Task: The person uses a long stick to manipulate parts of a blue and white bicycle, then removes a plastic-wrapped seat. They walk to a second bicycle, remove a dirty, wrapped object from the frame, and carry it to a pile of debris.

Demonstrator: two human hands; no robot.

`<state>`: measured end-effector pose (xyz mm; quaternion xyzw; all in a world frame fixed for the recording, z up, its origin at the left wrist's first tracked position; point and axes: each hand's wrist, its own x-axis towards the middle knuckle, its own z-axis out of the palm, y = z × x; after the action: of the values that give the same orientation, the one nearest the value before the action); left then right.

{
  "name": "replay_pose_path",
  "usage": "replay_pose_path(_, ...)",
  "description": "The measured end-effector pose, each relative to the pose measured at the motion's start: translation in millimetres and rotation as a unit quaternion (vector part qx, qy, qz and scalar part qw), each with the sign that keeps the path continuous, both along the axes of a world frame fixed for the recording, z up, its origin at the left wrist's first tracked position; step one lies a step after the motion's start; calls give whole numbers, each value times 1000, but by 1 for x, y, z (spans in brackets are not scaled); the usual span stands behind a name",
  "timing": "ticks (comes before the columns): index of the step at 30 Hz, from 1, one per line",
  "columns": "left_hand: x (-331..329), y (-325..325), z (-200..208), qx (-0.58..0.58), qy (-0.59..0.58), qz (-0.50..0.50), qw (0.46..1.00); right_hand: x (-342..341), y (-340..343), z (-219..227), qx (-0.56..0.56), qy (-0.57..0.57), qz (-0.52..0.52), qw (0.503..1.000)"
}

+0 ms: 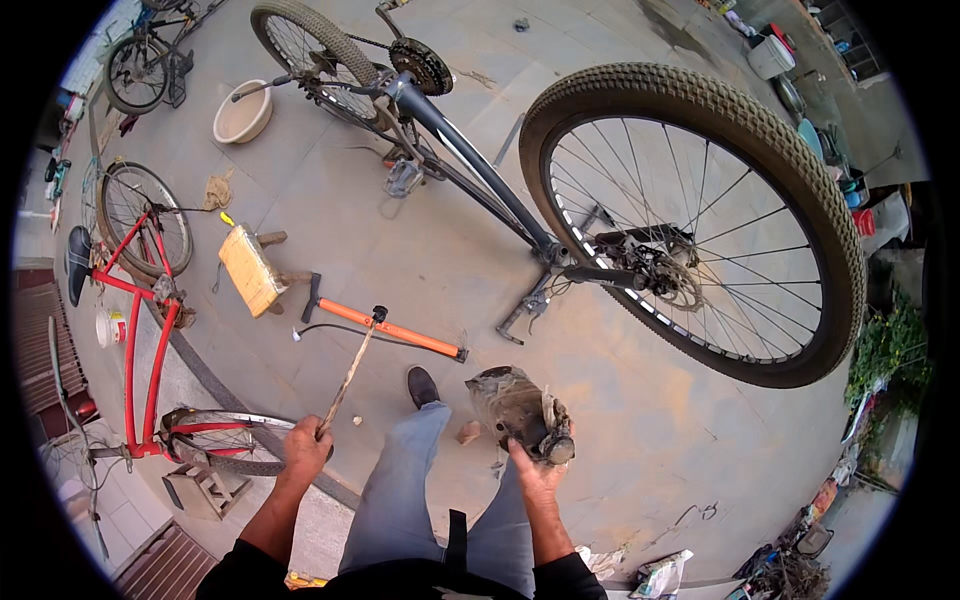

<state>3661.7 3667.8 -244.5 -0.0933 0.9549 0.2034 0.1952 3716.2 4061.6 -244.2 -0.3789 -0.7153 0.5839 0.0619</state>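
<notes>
Black sleeve [572,582] closest. Beyond it, right hand [540,482] grips a grimy, cut-open container [505,400], thumb at near rim. Looks light, thin-walled, likely greasy; near rim seems best hold. Left hand [306,450] closed round near end of a stick [350,382], seemingly stiff, light. Tyre [650,85] ahead-right of right hand; floor [640,470] room beside it, rightward.

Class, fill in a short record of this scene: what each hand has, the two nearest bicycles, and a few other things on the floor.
Left hand: holds a thin stick with a dark tip
Right hand: grips a grimy open container
Dark bicycle: ahead, upside down
Red bicycle: on the person's left
Floor: orange pump, yellow-topped stool, pale basin
</notes>
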Motion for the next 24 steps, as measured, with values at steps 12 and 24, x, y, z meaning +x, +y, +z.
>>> replay_pose_path(12, 98, 163, 91, -92, 26, -260, 961, 244, 200, 48, 121, -18, -130, 984)
replay_pose_path(24, 116, 376, 86, -218, 11, -519, 826, 529, 385, 92, 213, -89, -440, 868)
